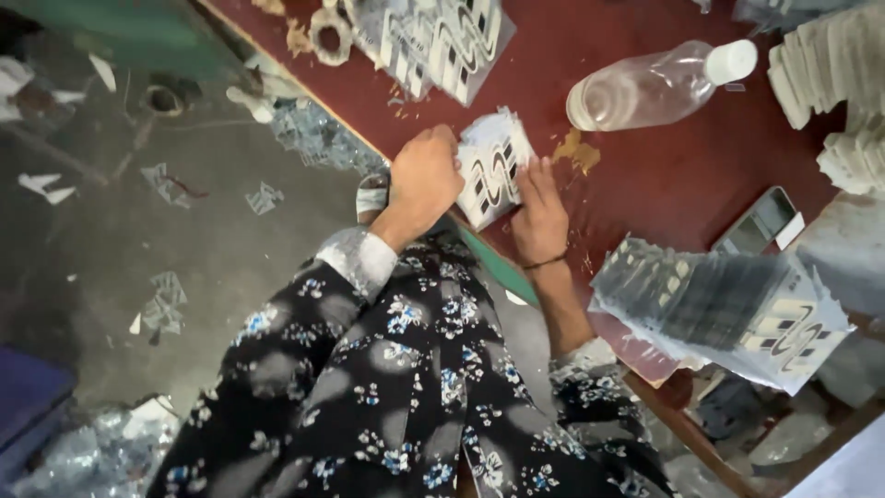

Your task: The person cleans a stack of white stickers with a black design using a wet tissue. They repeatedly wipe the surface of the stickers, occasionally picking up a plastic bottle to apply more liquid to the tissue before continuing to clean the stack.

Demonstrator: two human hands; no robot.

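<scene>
My left hand (424, 180) and my right hand (539, 217) both grip a small stack of white packets with a black wavy pattern (493, 166) at the edge of a dark red table (664, 175). The left hand closes over the stack's left side. The right hand's fingers press along its right side. A dark band circles my right wrist. Floral sleeves cover both of my arms.
A plastic bottle with a white cap (654, 88) lies on the table beyond my hands. Larger stacks of the same patterned packets sit at right (728, 314) and top (442, 37). White stacks (830, 65) and a phone (761, 221) are far right. Scraps litter the grey floor (166, 240).
</scene>
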